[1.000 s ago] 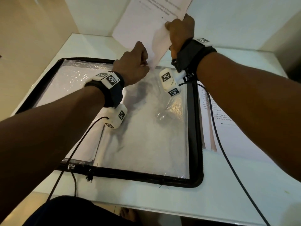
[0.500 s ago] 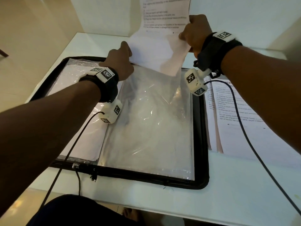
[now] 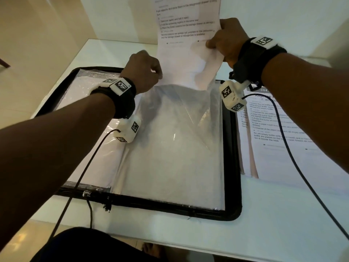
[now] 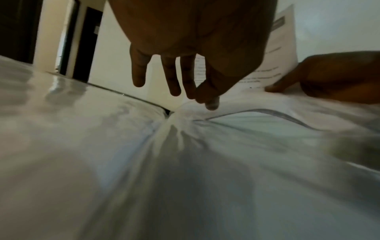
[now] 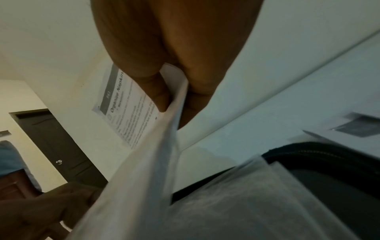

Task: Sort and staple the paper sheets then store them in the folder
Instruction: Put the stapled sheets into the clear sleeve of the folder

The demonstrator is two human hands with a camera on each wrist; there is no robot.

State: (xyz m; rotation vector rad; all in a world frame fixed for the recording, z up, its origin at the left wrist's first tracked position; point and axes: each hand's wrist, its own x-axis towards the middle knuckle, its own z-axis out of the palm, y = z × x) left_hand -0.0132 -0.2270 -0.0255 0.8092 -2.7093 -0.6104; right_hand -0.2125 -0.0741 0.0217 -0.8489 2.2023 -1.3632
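Note:
A black zip folder [image 3: 232,167] lies open on the white table, its clear plastic sleeves [image 3: 170,148] facing up. My right hand [image 3: 226,40] pinches the right edge of the printed paper sheets [image 3: 188,44] and holds them upright over the folder's far edge. Their lower end sits in the lifted mouth of the right-hand sleeve. In the right wrist view my thumb [image 5: 160,95] and fingers clamp the sheets [image 5: 156,146]. My left hand [image 3: 145,70] pinches the sleeve's top edge at its left corner. The left wrist view shows that pinch, thumb against a fingertip [image 4: 211,104], on the sleeve [image 4: 185,123].
More printed sheets [image 3: 283,148] lie flat on the table to the right of the folder. Black wrist-camera cables [image 3: 302,176] trail across them and over the folder's near-left corner. A wall stands close behind the table. The table's front edge is near my body.
My right hand has moved right and turned the sheets from tilted to upright. The sleeve mouth has been lifted open by my left hand, and the sheets' lower end has gone down into it.

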